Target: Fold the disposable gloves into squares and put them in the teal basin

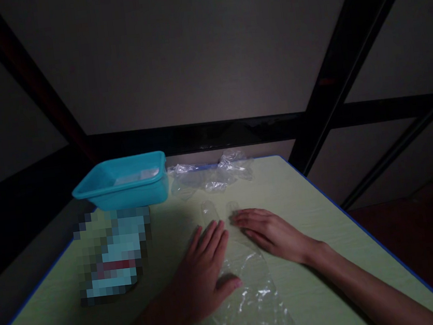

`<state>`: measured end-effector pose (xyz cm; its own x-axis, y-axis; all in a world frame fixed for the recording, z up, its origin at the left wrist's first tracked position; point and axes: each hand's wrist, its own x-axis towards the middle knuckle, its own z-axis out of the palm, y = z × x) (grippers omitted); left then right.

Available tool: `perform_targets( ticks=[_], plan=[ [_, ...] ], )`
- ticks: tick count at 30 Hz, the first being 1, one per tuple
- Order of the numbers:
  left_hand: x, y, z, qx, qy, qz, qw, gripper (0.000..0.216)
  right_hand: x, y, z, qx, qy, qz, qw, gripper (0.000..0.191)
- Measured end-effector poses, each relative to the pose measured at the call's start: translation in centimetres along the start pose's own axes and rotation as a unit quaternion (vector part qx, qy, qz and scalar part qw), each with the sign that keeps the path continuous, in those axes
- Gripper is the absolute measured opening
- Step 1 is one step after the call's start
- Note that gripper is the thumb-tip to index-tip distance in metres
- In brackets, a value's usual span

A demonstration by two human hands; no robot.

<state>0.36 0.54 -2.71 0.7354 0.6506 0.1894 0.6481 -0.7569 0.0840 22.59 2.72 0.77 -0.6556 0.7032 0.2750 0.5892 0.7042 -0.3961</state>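
A clear, wrinkled plastic bag lies spread on the table below and between my hands. Two rounded see-through strips, a left one and a right one, stick out at its far end. My left hand rests palm down over the bag's left side, fingers stretched forward and thumb apart. Palm down on the right, my right hand has its fingers extended close together, their tips beside the right strip. Neither hand grips anything that I can see; their undersides are hidden.
A turquoise plastic basket with something pale inside stands at the back left. Crumpled clear plastic lies along the back edge. A pixelated blue-green item is on the left. The pale green table has a blue edge, with a wall behind.
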Motion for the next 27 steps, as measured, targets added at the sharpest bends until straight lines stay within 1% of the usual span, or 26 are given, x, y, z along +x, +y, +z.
perform_targets(
  ticks=[4, 9, 12, 15, 18, 20, 22, 24, 27],
  plan=[
    [0.2, 0.2, -0.5, 0.018, -0.03, -0.01, 0.999, 0.07, -0.1, 0.5, 0.6, -0.052, -0.059, 0.012, 0.997, 0.038],
    [0.3, 0.3, -0.8, 0.017, -0.012, -0.014, 1.0, 0.07, -0.5, 0.8, 0.3, -0.068, -0.113, 0.025, 0.991, 0.053],
    [0.2, 0.4, -0.6, 0.017, -0.007, -0.01, 1.0, 0.071, -0.6, 0.9, 0.3, -0.075, -0.123, 0.022, 0.989, 0.059],
    [0.0, 0.2, -0.4, 0.02, 0.012, -0.006, 1.0, 0.072, -0.6, 1.0, 0.3, -0.084, -0.109, 0.009, 0.99, 0.063],
    [-0.1, -0.4, -0.5, 0.017, 0.069, -0.006, 0.997, 0.065, -0.5, 0.9, -0.1, -0.088, -0.086, -0.013, 0.992, 0.058],
    [-0.1, -1.0, -1.1, 0.007, 0.111, -0.013, 0.994, 0.054, -0.3, 0.5, -0.5, -0.076, -0.07, -0.036, 0.994, 0.048],
    [-0.2, -1.7, -2.0, -0.011, 0.128, -0.028, 0.991, 0.044, -0.2, -0.2, -0.9, -0.053, -0.054, -0.059, 0.995, 0.035],
    [-0.6, -2.4, -2.9, -0.027, 0.143, -0.041, 0.989, 0.038, -0.3, -1.1, -1.3, -0.032, -0.046, -0.084, 0.995, 0.027],
    [-2.2, -2.9, -3.7, -0.038, 0.155, -0.004, 0.987, 0.031, -1.1, -2.9, -1.6, -0.046, -0.063, -0.142, 0.987, 0.025]
  ],
)
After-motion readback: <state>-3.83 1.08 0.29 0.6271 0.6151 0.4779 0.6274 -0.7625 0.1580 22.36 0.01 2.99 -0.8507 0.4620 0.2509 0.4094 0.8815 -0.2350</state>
